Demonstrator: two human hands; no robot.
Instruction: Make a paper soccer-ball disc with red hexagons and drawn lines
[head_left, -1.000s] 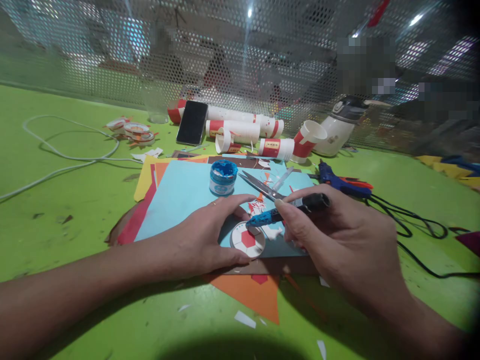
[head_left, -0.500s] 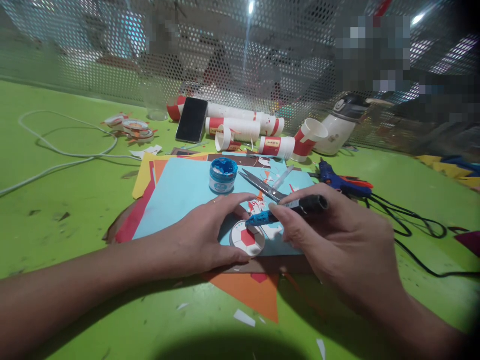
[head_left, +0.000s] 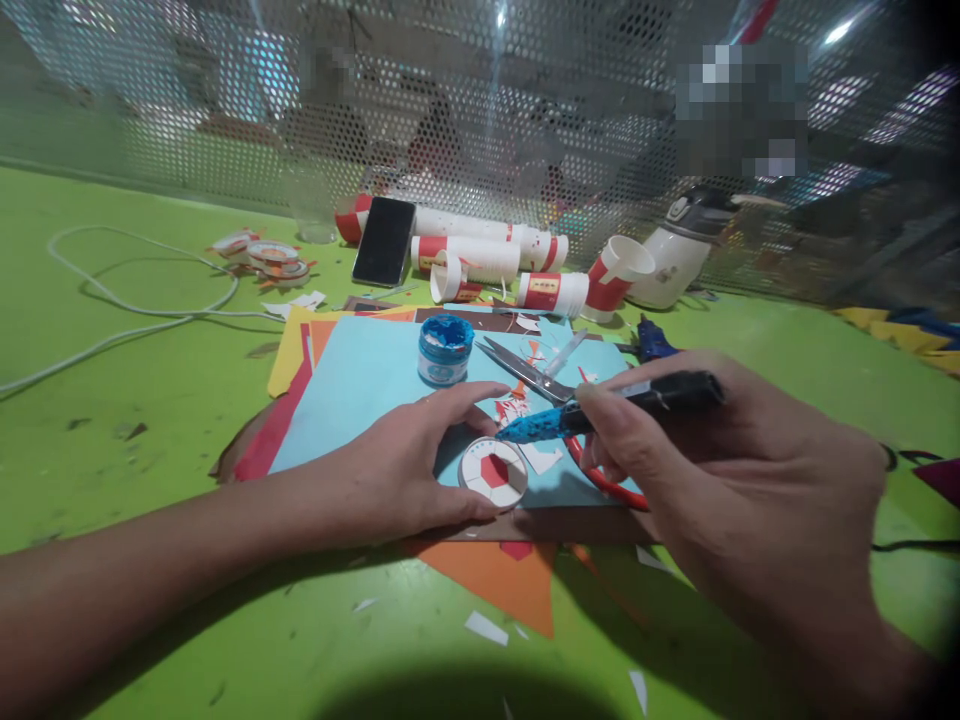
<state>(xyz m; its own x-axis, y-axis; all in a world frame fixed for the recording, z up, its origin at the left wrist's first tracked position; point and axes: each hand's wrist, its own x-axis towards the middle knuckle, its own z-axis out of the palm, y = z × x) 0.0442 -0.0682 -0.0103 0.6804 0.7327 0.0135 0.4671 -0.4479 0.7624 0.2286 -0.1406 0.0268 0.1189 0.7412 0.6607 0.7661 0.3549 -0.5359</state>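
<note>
My left hand (head_left: pixel 420 455) grips a small round white disc (head_left: pixel 471 478) by its edge between thumb and fingers. The disc has a red hexagon in its middle, dark lines running outward and small blue dots near the upper left rim. Pinched in my right hand (head_left: pixel 720 480) is a black marker pen (head_left: pixel 660 392) whose front end is coated in blue paint. The pen's tip is at the disc's upper edge; whether it touches, I cannot tell. Scissors (head_left: pixel 525 370) with red handles lie under and behind my right hand. An opened jar of blue paint (head_left: pixel 444 355) stands behind my left hand.
Light-blue paper (head_left: pixel 360 360) lies on stacked coloured sheets over the green table (head_left: pixel 225 620). Behind are a phone (head_left: pixel 384 240), paper cups (head_left: pixel 619 270) and a white kettle-like vessel (head_left: pixel 671 255). A glue gun (head_left: pixel 654 338) is partly hidden by my right hand. A white cable (head_left: pixel 142 318) runs left.
My right hand has moved right with the marker pen, whose tip has shifted from the disc's surface to its upper edge. More of the scissors' red handles now shows. My left hand stays nearly still.
</note>
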